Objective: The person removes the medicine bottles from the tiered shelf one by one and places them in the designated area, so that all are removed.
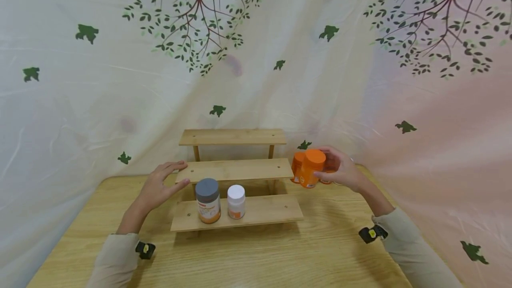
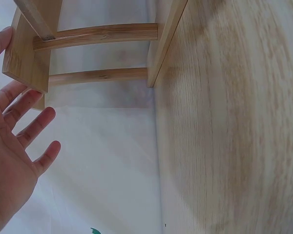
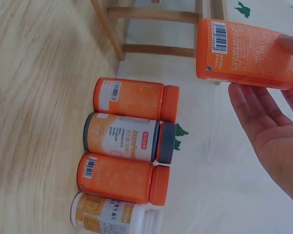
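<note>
My right hand (image 1: 340, 170) grips an orange bottle (image 1: 313, 168) with an orange lid, above the table to the right of the wooden tiered shelf (image 1: 236, 170). In the right wrist view, fingers and thumb hold its lid end, and a barcode shows on its side. My left hand (image 1: 158, 186) touches the left end of the middle board, its thumb near the front edge and its fingers at the back corner, fairly straight and spread. On the lowest board stand a grey-lidded bottle (image 1: 208, 201) and a smaller white bottle (image 1: 236, 202), side by side.
Right of the shelf, several bottles stand in a row on the table: an orange bottle (image 3: 134, 100), a grey-lidded bottle (image 3: 127, 136), another orange bottle (image 3: 119, 179) and a white-and-yellow bottle (image 3: 110, 214). A white curtain (image 1: 120, 79) with leaf prints hangs behind the wooden table (image 1: 248, 261).
</note>
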### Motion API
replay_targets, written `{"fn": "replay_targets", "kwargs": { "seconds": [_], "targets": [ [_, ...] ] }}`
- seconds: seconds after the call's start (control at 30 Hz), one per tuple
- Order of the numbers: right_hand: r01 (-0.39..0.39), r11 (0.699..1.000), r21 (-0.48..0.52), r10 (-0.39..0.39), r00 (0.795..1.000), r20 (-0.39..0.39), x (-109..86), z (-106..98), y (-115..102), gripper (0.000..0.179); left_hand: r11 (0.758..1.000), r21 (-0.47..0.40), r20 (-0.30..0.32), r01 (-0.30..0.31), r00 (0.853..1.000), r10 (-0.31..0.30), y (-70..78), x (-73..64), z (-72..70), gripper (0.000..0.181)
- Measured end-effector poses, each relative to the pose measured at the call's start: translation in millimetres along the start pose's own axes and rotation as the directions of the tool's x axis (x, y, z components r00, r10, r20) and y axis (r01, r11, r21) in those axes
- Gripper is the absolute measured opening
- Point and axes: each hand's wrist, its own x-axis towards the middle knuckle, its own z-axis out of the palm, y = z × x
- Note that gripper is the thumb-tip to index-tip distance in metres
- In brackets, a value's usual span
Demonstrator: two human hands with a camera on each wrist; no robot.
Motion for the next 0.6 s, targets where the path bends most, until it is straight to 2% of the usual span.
{"fn": "replay_targets", "kwargs": {
  "seconds": [0.6],
  "targets": [
    [-0.085,0.994,-0.074,0.081,0.995,-0.055,-0.7,0,29,0.062,1.000,0.017,0.003,0.001,1.000,-0.001,-1.8,0.1,-0.3,0.053]
  ]
}}
